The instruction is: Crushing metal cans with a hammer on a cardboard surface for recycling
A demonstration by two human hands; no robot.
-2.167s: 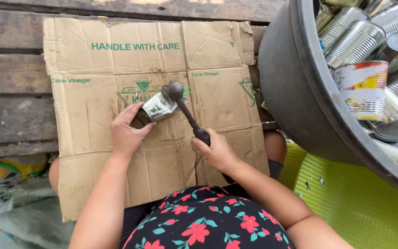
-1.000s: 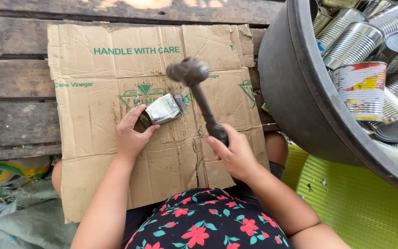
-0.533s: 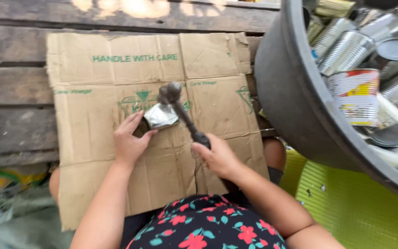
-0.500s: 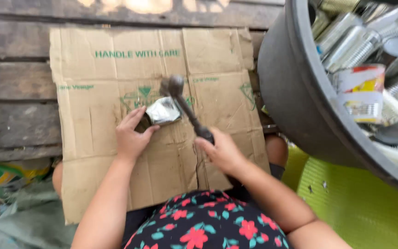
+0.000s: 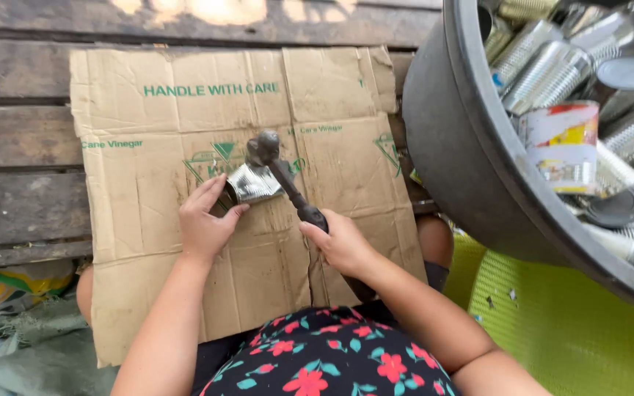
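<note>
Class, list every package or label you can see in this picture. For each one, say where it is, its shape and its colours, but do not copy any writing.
Flattened cardboard box: spread over the wooden planks, brown with green print.
Labelled tin can: inside the grey tub at right, round, with a red, yellow and white paper label.
Plastic bag: at the left edge, crumpled, green and yellow.

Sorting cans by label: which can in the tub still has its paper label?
The can wrapped in red, yellow and white paper, mid-tub; the others around it are bare ribbed metal.
</note>
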